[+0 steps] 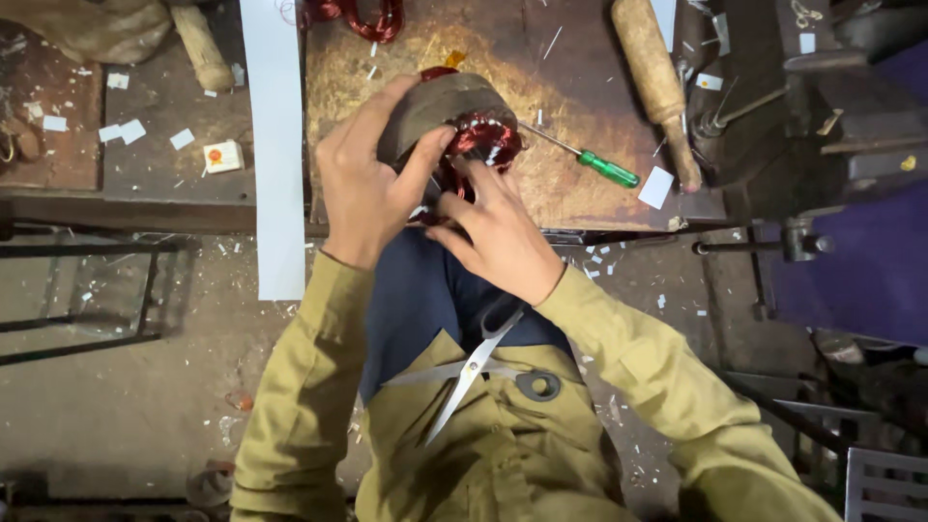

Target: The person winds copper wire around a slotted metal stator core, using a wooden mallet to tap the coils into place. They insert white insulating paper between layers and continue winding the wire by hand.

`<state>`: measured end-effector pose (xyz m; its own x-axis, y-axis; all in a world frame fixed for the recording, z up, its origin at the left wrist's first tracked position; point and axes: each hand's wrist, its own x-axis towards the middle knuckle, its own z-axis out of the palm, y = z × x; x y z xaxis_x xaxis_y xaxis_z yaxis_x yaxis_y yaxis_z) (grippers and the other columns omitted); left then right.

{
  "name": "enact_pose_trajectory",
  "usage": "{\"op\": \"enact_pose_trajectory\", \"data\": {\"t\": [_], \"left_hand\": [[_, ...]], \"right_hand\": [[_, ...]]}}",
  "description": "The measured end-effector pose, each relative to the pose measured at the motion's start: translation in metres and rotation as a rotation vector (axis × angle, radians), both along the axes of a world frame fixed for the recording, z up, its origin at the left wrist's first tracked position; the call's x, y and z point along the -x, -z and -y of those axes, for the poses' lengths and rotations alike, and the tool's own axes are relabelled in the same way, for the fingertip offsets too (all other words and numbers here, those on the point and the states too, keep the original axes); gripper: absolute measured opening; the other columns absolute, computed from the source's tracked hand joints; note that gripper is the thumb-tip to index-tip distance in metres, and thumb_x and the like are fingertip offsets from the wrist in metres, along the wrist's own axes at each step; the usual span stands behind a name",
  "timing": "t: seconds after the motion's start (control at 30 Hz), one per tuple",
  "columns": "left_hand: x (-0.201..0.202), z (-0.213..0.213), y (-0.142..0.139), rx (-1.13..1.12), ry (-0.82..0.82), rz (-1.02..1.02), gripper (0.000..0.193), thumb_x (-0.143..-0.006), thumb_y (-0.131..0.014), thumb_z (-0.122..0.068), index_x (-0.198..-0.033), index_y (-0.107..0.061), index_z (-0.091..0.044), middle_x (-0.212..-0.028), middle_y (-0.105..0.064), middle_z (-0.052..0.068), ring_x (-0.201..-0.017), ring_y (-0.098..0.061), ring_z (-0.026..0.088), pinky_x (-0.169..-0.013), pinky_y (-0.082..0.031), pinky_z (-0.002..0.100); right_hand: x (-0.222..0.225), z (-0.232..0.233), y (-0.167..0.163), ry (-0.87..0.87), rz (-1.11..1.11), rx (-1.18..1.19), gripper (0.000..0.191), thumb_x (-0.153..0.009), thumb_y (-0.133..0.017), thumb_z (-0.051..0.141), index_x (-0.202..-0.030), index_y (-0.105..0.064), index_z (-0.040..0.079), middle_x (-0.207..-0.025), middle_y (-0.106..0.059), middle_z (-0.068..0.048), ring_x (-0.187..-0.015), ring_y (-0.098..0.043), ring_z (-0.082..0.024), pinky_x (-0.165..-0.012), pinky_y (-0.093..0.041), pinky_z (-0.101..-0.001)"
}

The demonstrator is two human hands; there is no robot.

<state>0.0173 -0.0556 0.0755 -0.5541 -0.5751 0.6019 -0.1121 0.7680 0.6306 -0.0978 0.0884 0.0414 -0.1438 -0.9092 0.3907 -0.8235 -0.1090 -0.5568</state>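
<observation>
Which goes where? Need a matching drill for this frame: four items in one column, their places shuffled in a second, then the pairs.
Things:
1. scissors
2. screwdriver
3. motor stator
4. wooden mallet

Places:
A. upper right of the bench, handle pointing towards the person
B. gripped by the left hand, with the right hand at its copper windings
C. open on the lap
D. flat on the bench, just right of the windings

Pairs: 1-C, 2-D, 3-B, 4-A
</observation>
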Motion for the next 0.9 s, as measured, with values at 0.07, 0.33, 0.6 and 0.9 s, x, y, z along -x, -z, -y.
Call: {"op": "enact_pose_trajectory", "data": {"t": [0.07,0.33,0.6,0.9], "left_hand": [[0.001,-0.004,-0.004,0.092,0.0,0.032,0.049,-0.096,-0.085,-0.028,-0.134,-0.067,-0.006,-0.119,-0.075,0.016,-0.102,-0.074,0.03,-0.091,-0.057,0.039],[-0.005,-0.028,-0.003,0.147,0.046,0.124,0.061,-0.092,-0.086,-0.035,-0.141,-0.062,-0.009,-0.121,-0.067,0.011,-0.107,-0.064,0.03,-0.095,-0.052,0.042],[-0.052,-0.089,0.04,0.209,-0.18,0.044,0.03,-0.09,-0.083,-0.008,-0.113,-0.065,-0.012,-0.087,-0.066,0.01,-0.076,-0.062,0.029,-0.069,-0.049,0.039],[-0.045,-0.06,0.075,0.269,0.034,0.335,0.03,-0.094,-0.072,-0.011,-0.123,-0.067,-0.003,-0.08,-0.069,0.008,-0.065,-0.063,0.025,-0.063,-0.049,0.039]], "right_hand": [[0.003,-0.004,0.001,-0.028,-0.022,0.045,0.029,-0.09,-0.077,0.025,-0.108,-0.068,0.005,-0.13,-0.051,-0.028,-0.117,-0.053,-0.045,-0.101,-0.044,-0.0503],[0.006,-0.015,0.0,-0.037,-0.092,-0.074,0.028,-0.095,-0.073,0.025,-0.114,-0.068,0.005,-0.118,-0.056,-0.022,-0.112,-0.055,-0.042,-0.097,-0.047,-0.0483],[0.002,-0.015,0.005,-0.025,-0.169,-0.05,0.035,-0.09,-0.074,0.028,-0.116,-0.068,0.005,-0.115,-0.057,-0.02,-0.108,-0.056,-0.041,-0.092,-0.048,-0.0483],[0.022,-0.014,-0.009,-0.117,-0.183,-0.063,0.032,-0.091,-0.073,0.025,-0.112,-0.062,0.003,-0.121,-0.054,-0.019,-0.114,-0.055,-0.04,-0.094,-0.048,-0.0459]]}}
